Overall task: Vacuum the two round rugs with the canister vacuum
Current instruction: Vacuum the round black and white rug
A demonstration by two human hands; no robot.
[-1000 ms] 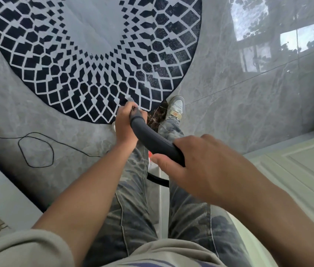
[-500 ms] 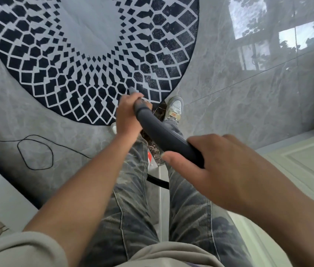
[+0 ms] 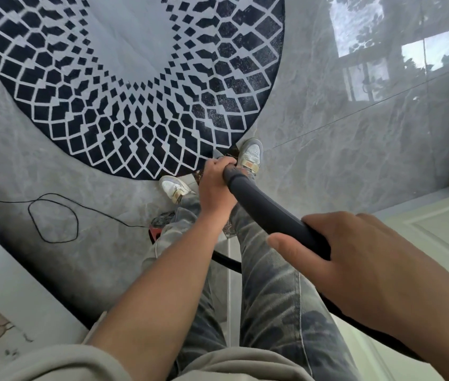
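Head view: my left hand (image 3: 213, 185) curls round the far end of the vacuum tube (image 3: 267, 213), and my right hand (image 3: 355, 257) grips its near end. Past them, the round rug (image 3: 135, 78) lies on the grey floor (image 3: 355, 166), its edge beside my shoes (image 3: 251, 156).

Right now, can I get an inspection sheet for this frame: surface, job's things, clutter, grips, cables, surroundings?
Surface: glossy grey tile floor, window reflected in it.
Job's things: one round patterned rug; dark vacuum tube, nozzle hidden; red canister mostly behind the legs.
Clutter: nothing seen.
Grips: left hand holds the tube's front end; right hand holds its rear.
Cables: black cord looped on the floor at left; black hose between the legs.
Surroundings: pale panelled door at right.
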